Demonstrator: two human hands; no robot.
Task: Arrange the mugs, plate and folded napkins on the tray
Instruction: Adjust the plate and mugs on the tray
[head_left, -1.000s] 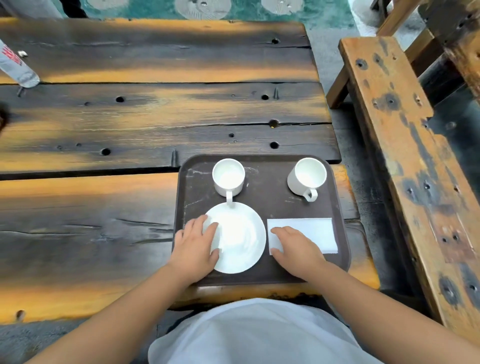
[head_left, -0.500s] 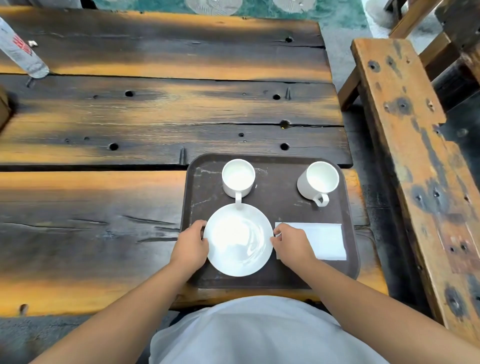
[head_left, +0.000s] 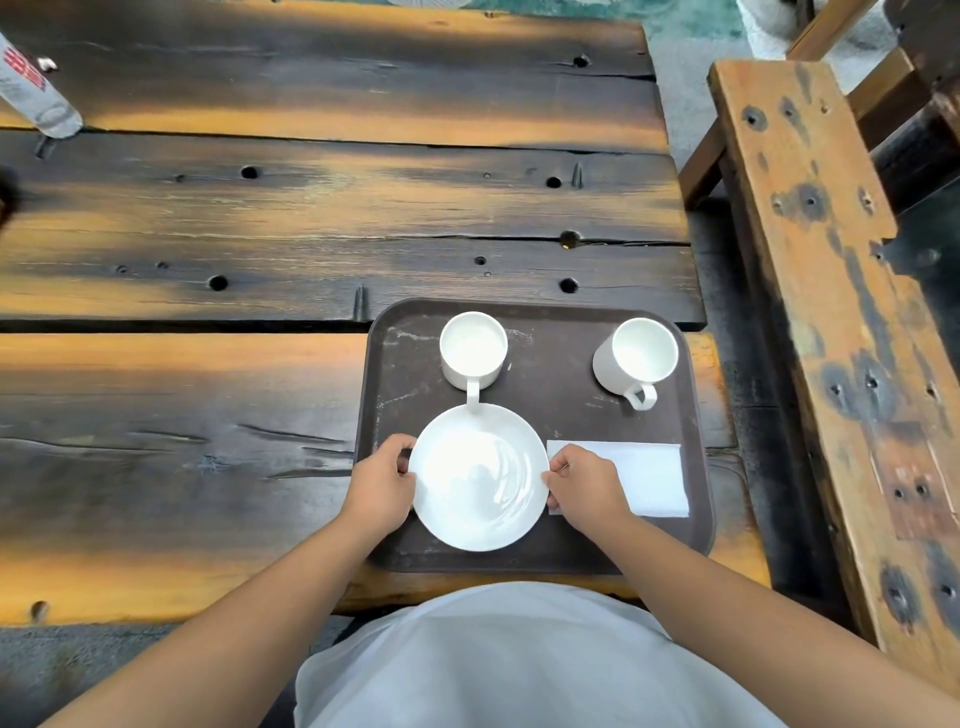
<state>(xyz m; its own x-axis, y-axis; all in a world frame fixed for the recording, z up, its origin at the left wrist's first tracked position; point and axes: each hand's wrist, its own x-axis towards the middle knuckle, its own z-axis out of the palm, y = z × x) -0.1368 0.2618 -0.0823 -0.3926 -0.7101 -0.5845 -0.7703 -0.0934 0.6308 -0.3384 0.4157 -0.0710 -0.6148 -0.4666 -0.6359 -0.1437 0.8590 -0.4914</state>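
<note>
the round white ceramic plate (head_left: 479, 477) sits in the lower middle of the frame, on the near left part of the dark brown rectangular plastic tray (head_left: 550, 410), and it is caught between both hands. the left hand (head_left: 382, 483) pinches its left rim with fingers curled under and thumb on top, and the right hand (head_left: 584, 480) pinches the right rim the same way, so both are clamped on the plate, on opposite ends of its left-to-right width. neither hand is nearer; the plate lies dead between them, which suggests that any coming shift or turn will be made with both at once.

just above the plate, the handle of the first white cylindrical mug (head_left: 472, 351) points straight down the frame and appears to touch or overlap the plate's top rim; whether there is real contact cannot be told. that is the tight spot: pushing the plate up the frame would likely nudge this mug. the second white mug (head_left: 635, 357) stands well apart in the tray's upper right, its handle also turned toward the lower edge of the frame.

just right of the plate, the folded white paper napkin (head_left: 647, 478) lies flat with its long axis running left to right; its left end is hidden under the right hand, so the gap to the plate cannot be judged. everything asked for seems already on the tray, atop the weathered dark and orange plank table (head_left: 208, 415).
</note>
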